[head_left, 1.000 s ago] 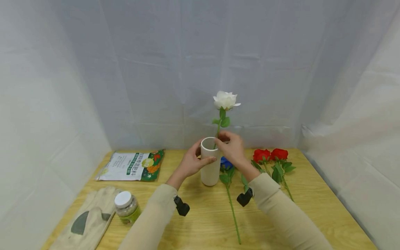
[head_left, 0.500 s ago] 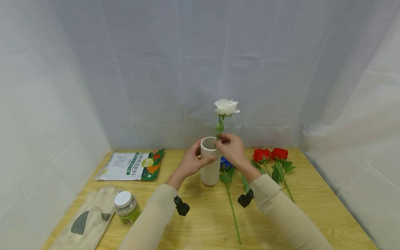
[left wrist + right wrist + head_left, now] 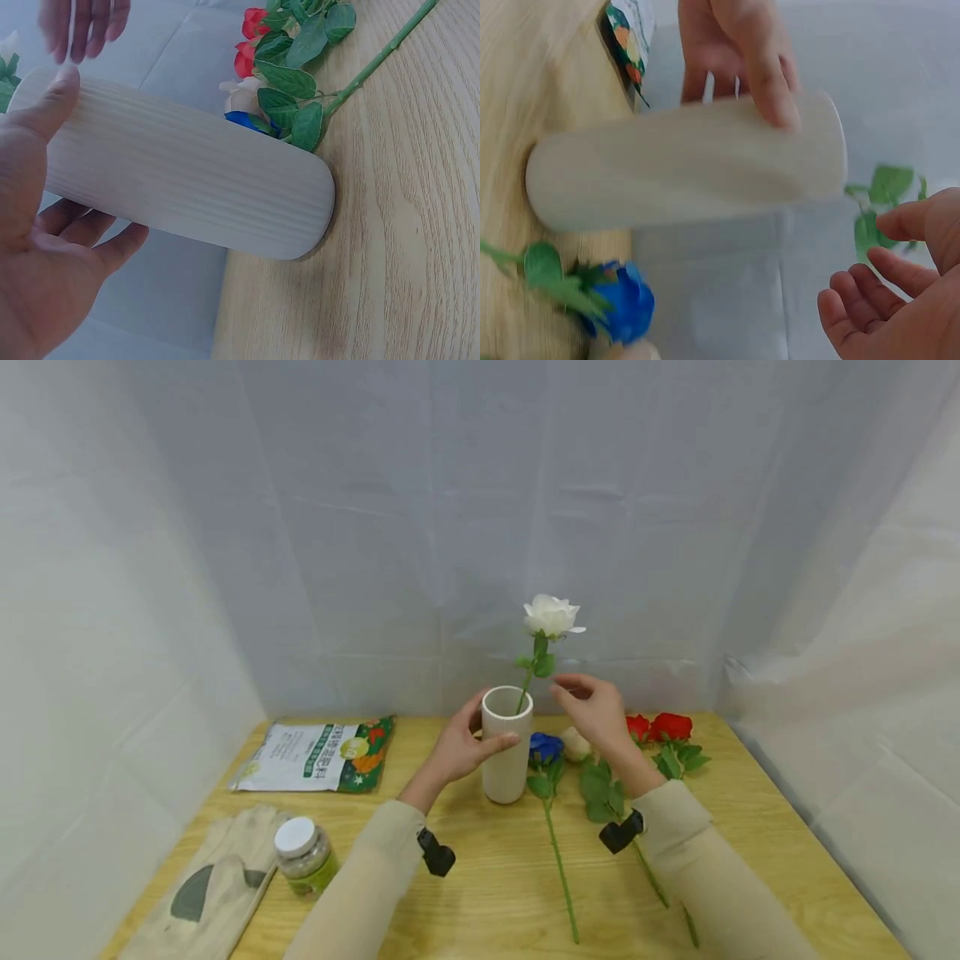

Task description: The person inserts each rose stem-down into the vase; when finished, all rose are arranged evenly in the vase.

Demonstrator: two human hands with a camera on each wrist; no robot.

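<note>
A white ribbed vase [image 3: 505,772] stands upright on the wooden table, gripped near its top by my left hand [image 3: 465,747]. In the left wrist view the thumb lies along one side of the vase [image 3: 187,165] and the fingers behind it. One white rose [image 3: 552,617] leans to the right out of the vase mouth; its lower stem is hidden inside. My right hand [image 3: 597,714] hovers just right of the stem, holding nothing, with loosely bent fingers. The right wrist view shows thumb and fingertips apart, near the rose's green leaves [image 3: 885,187].
Right of the vase lie a blue rose [image 3: 546,747], a pale rose [image 3: 576,745] partly behind the right hand, and red roses [image 3: 670,727]. On the left are a printed bag [image 3: 307,760], a white-lidded jar [image 3: 306,860] and fabric gloves [image 3: 213,885]. White sheeting surrounds the table.
My right hand has lowered the white rose's stem into the vase, let it go and drawn away to the right. The rose now leans right. My left hand keeps its hold.
</note>
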